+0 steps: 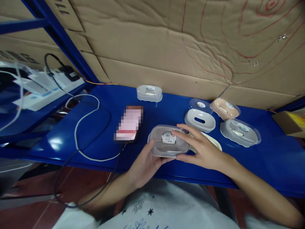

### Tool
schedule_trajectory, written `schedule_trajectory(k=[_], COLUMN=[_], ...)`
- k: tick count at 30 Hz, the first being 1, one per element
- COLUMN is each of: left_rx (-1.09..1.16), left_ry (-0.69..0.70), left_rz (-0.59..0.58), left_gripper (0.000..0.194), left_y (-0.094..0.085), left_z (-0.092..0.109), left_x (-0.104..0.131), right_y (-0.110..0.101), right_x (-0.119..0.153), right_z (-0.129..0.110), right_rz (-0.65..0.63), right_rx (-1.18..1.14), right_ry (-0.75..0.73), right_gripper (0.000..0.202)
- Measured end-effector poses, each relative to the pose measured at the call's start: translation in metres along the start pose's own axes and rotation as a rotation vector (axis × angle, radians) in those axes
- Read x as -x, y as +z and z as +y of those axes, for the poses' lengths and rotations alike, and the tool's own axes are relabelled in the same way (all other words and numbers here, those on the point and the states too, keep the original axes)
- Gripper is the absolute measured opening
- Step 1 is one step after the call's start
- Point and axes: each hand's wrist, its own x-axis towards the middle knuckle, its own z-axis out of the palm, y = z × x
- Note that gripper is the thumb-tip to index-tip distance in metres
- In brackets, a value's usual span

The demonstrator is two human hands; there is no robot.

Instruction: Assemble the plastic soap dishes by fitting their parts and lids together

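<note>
A clear-lidded oval soap box (164, 148) with a white label is held up near the blue table's front edge. My left hand (145, 163) grips it from the left and below, thumb on its side. On the right, my right hand (202, 148) has its fingers spread, with fingertips touching the lid and the right edge. Partly behind my right hand lies a cream oval piece (215, 142). Just beyond are a white oval tray (200, 120) with a slot and a clear lid (194, 105) with a round label.
Further soap boxes stand at the back (149, 93) and right, one peach (225, 109), one grey-white (240, 133). A phone (128, 124) lies left of my hands, its cable (76, 140) looping leftward. A power strip (50, 92) is far left; a cardboard box (288, 122) stands far right.
</note>
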Motion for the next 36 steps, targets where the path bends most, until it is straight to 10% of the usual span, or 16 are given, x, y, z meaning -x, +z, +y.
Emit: schedule_trajectory(k=[25,36], left_rx=[0.067,0.134], left_ry=[0.024,-0.19], left_rz=[-0.023,-0.041], left_gripper=[0.055,0.062], left_y=[-0.007,-0.004], left_z=[0.002,0.005], left_x=[0.003,-0.002], right_y=[0.01,0.005], right_x=[0.004,0.006], right_z=[-0.002,0.01], right_rz=[0.169,0.213], right_rx=[-0.066,-0.018], right_ry=[-0.161,-0.34], right_gripper=[0.113,0.076])
